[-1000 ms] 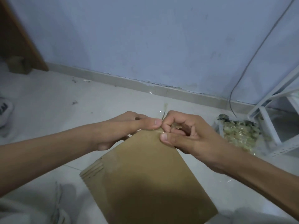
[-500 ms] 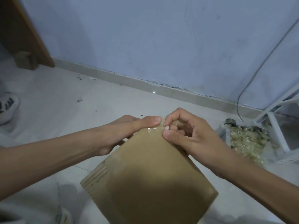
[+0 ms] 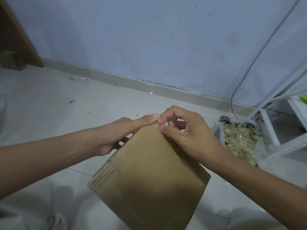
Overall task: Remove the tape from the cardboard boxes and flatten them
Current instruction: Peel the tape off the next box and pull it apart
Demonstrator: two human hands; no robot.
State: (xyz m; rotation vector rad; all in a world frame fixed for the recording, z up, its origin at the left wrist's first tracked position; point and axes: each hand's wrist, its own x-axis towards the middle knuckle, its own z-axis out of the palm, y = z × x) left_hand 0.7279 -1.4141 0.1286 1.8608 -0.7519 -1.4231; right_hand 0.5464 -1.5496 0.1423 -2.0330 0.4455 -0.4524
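Note:
A brown cardboard box (image 3: 149,176) is tilted up off the tiled floor in front of me, one corner pointing away. My left hand (image 3: 123,135) grips its far left side, thumb pressed along the top edge. My right hand (image 3: 182,130) pinches a bit of clear tape (image 3: 157,124) at the far corner between thumb and forefinger. The tape is thin and hard to make out.
A pile of crumpled clear tape (image 3: 239,138) lies on the floor at the right, beside a white metal rack (image 3: 272,130). A cable (image 3: 245,77) hangs down the blue wall. A wooden door frame (image 3: 20,39) stands far left. My shoe (image 3: 56,221) is bottom left.
The box has tipped a little more upright and my right fingers have opened slightly while picking at the tape on the far corner. My left hand keeps its hold.

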